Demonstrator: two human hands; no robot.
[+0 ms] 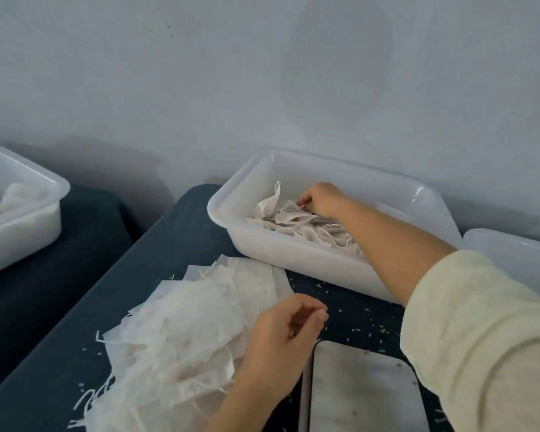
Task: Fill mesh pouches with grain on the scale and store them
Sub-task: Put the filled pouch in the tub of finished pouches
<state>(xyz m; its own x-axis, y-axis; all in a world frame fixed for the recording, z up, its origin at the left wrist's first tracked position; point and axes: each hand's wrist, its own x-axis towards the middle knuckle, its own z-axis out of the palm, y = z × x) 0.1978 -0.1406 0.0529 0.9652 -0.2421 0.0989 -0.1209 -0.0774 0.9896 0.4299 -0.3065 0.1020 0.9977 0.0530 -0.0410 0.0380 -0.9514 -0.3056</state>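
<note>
1. Cloth pouches (296,224) lie in a loose heap inside a white plastic tub (293,254) at the back of the table, close to the wall.
2. Right hand (321,201) reaches into that tub; fingertips curled down and pinching the edge of one pouch at the top of the heap. Cream sleeve (480,338) pushed up the forearm.
3. Left hand (287,335) hovers over the near table, fingers loosely curled, thumb close to the fingertips; whether it holds anything, cannot tell.
4. Just left of that hand, a spread pile of thin white mesh sheets (181,338) with loose strings trailing off its edges.
5. Below the left hand, a flat grey scale platform (362,391), a few grains on it.
6. Grain (368,325) scattered over the dark blue table top (156,251) between scale and tub.
7. Second white tub (22,219) far left on a separate dark surface, pale bundles inside. Edge of a third tub (518,254) at right.
</note>
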